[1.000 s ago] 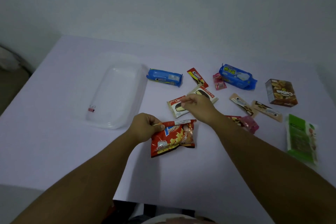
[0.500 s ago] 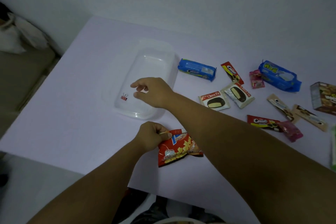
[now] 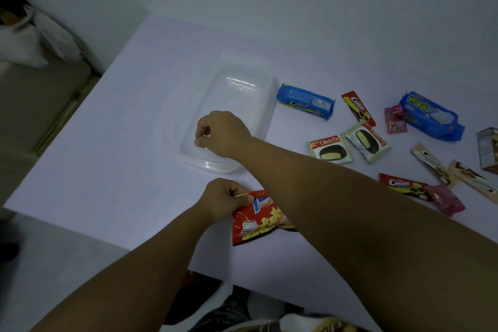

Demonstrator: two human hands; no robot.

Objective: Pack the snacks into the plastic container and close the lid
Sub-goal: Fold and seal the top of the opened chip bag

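Note:
A clear plastic container (image 3: 242, 94) with its lid on lies on the white table, left of the snacks. My right hand (image 3: 223, 135) reaches across over its near end, fingers curled, with the fingertips pinching a small red clip (image 3: 200, 145) on the lid. In front of the container, my left hand (image 3: 225, 201) grips the gathered top of a red potato snack bag (image 3: 256, 225). A thin yellow rubber band sits at its thumb. My right forearm covers part of the bag.
Loose snacks lie to the right: a blue Oreo pack (image 3: 305, 101), two Choco Pie packets (image 3: 330, 149), a red Oreo stick (image 3: 358, 108), a larger blue pack (image 3: 431, 116), pink sweets (image 3: 395, 122), beige sticks (image 3: 431, 164), a box (image 3: 489, 151). The table's left edge drops beside a white bag (image 3: 27, 43).
My right hand left the Choco Pie packets, crossed left to the container and closed its fingers on the red clip. My left hand kept hold of the red bag.

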